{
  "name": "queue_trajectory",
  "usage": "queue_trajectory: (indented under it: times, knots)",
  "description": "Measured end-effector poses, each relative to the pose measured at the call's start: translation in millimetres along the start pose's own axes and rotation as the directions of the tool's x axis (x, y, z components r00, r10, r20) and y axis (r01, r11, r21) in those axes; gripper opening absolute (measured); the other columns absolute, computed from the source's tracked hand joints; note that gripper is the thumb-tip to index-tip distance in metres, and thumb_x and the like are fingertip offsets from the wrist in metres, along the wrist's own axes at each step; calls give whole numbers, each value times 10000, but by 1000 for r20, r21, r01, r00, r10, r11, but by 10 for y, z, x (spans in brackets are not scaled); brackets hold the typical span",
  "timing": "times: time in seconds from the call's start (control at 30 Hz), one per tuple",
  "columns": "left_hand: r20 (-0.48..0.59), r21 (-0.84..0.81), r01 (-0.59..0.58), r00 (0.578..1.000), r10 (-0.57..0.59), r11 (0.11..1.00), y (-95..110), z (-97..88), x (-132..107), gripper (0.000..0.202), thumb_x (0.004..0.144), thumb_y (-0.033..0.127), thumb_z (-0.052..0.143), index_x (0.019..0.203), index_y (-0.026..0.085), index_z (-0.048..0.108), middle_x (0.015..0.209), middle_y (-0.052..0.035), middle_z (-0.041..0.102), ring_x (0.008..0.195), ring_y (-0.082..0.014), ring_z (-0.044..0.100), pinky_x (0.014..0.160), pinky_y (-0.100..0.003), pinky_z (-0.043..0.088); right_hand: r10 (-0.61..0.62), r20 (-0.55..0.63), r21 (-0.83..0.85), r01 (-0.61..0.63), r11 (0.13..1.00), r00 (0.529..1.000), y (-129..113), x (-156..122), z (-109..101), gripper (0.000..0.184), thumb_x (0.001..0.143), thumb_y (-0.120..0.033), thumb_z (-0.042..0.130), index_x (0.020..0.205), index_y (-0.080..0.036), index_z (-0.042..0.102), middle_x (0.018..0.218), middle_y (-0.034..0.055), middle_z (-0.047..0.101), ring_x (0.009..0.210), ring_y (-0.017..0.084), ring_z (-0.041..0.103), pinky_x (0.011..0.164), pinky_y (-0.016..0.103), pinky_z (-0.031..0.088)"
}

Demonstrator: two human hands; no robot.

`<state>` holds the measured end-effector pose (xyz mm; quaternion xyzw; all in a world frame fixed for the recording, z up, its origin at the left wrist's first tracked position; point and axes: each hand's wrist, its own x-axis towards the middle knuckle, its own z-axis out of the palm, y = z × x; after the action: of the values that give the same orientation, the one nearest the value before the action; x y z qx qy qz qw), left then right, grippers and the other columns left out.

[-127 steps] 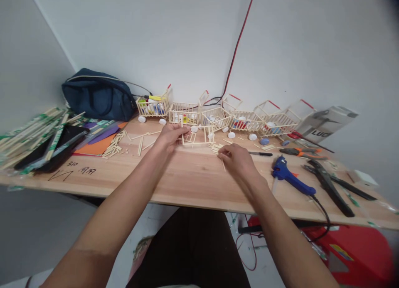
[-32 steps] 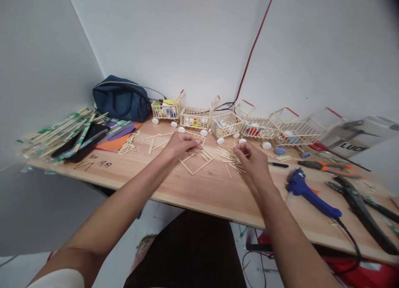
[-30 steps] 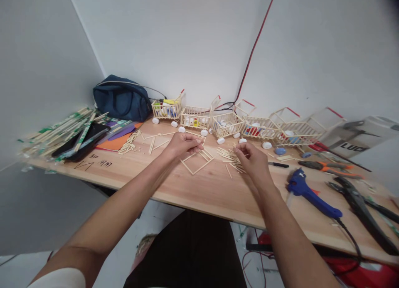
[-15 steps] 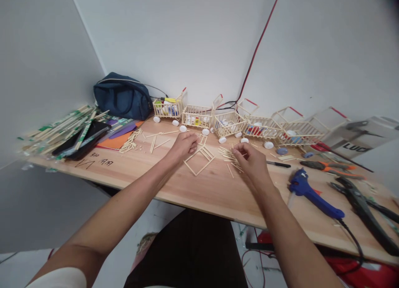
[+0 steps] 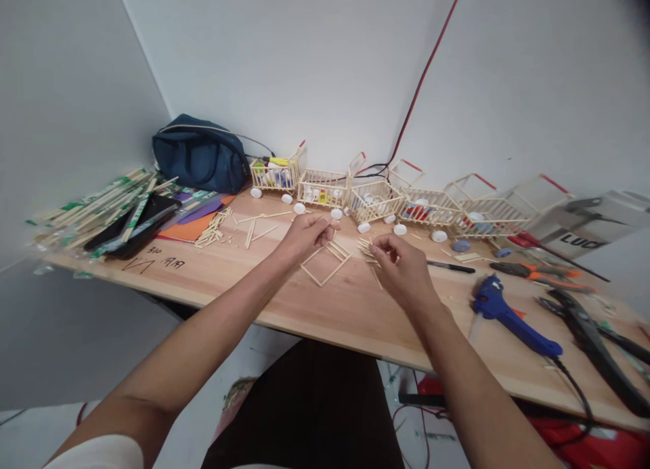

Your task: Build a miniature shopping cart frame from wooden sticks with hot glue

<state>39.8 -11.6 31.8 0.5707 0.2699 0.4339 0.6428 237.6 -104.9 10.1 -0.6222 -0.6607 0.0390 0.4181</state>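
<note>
My left hand point(image 5: 311, 233) hovers just behind a square frame point(image 5: 321, 283) of thin wooden sticks lying on the table. Its thumb and fingers are pinched together; whatever is between them is too small to make out. Over a loose pile of short wooden sticks point(image 5: 363, 246) is my right hand point(image 5: 401, 260), thumb and index finger brought together. Its fingers hide part of the pile, and I cannot make out what they grip. Behind both hands stand several small stick-built carts, among them one cart point(image 5: 374, 204) with white round wheels.
A blue hot glue gun point(image 5: 512, 320), orange-handled pliers point(image 5: 533, 274), large black-handled pliers point(image 5: 592, 344) and a black pen point(image 5: 451, 266) lie to the right. At left are a blue bag point(image 5: 200, 154), bundled sticks point(image 5: 109, 202) and orange paper point(image 5: 183, 231).
My left hand has shifted slightly right, covering the narrow stick piece behind the square frame. The right hand has moved left across the stick pile.
</note>
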Motion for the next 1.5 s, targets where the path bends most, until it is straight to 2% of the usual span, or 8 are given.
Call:
queue_trajectory:
  times: [0.23,0.4,0.6,0.8,0.93,1.13,1.27,1.5]
  knots:
    - [-110,8,-22,994,23,1000,-40,-50,-3,233,699,276,777,854,109,730,723,-43,708,535,-57,504,521,-194,356,-109,89,-2,109,994,990,-71,-27,67,122,910,-303,544,868,-215,618,813,33,665,701,172,554,665,293,404]
    - [-86,51,-49,995,53,997,-55,-101,-2,244,693,337,781,700,109,692,680,-49,700,523,-67,537,539,-199,387,-179,145,11,179,984,973,-120,-35,117,93,912,-265,544,872,-211,609,798,25,652,722,169,567,671,288,401]
    - [-90,5,-42,995,43,999,-6,-131,-1,204,792,259,666,649,119,625,478,28,513,397,-31,368,435,-181,241,-171,149,-4,173,985,974,-92,-44,126,92,908,-265,543,856,-217,601,783,26,654,705,172,559,651,289,389]
    - [-118,-100,68,990,-80,993,39,-110,-2,446,888,322,606,520,163,410,411,93,261,349,-11,196,399,-175,140,-178,157,-6,181,983,971,-67,-42,133,91,911,-268,539,868,-217,602,796,29,660,716,175,566,659,288,398]
    - [-117,-111,44,991,-57,993,16,-130,6,346,860,366,654,626,126,572,451,63,415,376,-24,324,407,-176,202,-174,150,2,175,984,973,-57,-39,128,95,914,-275,541,868,-219,602,796,27,658,733,177,580,668,289,405]
    - [-136,-123,93,985,-110,988,10,-176,-7,284,633,259,852,810,74,727,718,-60,719,538,-51,530,495,-174,354,-176,155,9,177,984,972,-74,-44,131,87,910,-258,544,869,-210,604,803,26,660,745,174,587,681,289,410]
    - [-164,-62,116,979,-125,991,14,-206,-24,308,577,296,889,659,85,681,622,-41,682,448,-32,463,421,-172,270,-170,152,6,171,985,974,-66,-46,132,84,912,-262,548,881,-211,606,813,26,663,749,173,587,688,289,411]
    - [-210,-134,79,972,-107,988,53,-260,-18,315,795,360,746,653,97,646,469,30,534,359,-20,362,382,-179,195,-168,146,-5,170,985,975,-78,-34,115,87,916,-254,546,874,-203,603,803,28,650,734,167,571,672,280,402]
